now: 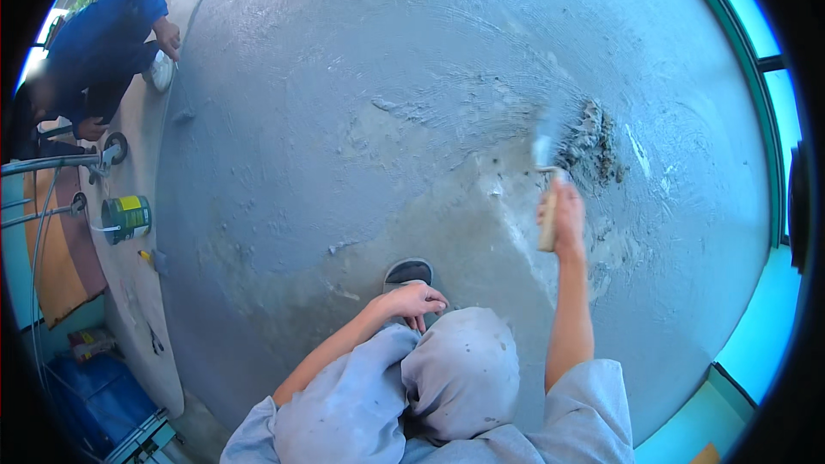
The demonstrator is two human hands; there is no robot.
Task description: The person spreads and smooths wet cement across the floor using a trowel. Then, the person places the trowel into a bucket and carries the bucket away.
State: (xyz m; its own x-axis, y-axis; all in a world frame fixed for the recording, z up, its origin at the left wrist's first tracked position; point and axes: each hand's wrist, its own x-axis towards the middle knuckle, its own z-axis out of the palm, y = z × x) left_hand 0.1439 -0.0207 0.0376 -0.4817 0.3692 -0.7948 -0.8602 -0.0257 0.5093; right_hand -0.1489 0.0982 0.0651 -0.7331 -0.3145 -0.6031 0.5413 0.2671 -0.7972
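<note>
My right hand (567, 216) grips the pale wooden handle of a trowel (547, 155), its blade blurred and pointing away from me. The blade is beside a rough heap of wet grey mortar (593, 144) on the floor. Curved strokes mark the grey coat (447, 77) around and beyond it. Resting by my knee, my left hand (416, 300) has its fingers curled in, and nothing shows in them. One dark shoe (408, 271) of mine pokes out just past that hand.
A crouching person in blue (94, 47) works at the far left edge of the coat. Nearer on that side are a green bucket (129, 217), metal frame tubes with casters (110, 153) and a blue container (99, 399). A green-framed wall (756, 77) bounds the right.
</note>
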